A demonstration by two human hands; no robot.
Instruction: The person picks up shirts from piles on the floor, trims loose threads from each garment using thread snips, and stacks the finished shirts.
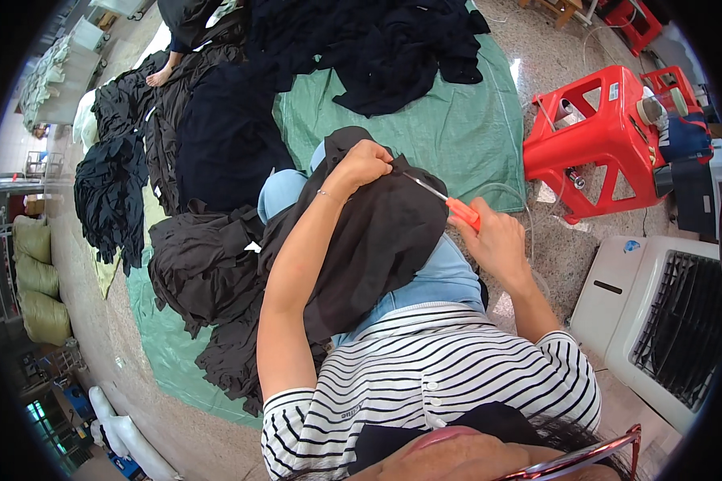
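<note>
A dark brown-black garment [361, 240] lies across my lap, over light blue jeans. My left hand [363, 166] is closed, pinching a fold of the cloth near its far edge. My right hand [496, 247] grips an orange-handled tool [465, 214] with a thin metal shaft; its exact kind does not show. The shaft points left toward the cloth beside my left fingers. Whether the tip touches the fabric I cannot tell. Left of my lap sits a heap of similar dark garments [204, 260].
A green tarp [489, 120] covers the floor, with piles of navy clothes [377, 48] ahead. On the right stand a red plastic stool [590, 144] and a white air cooler [618, 297]. Another person's foot [160, 76] shows at the far left, by the dark piles.
</note>
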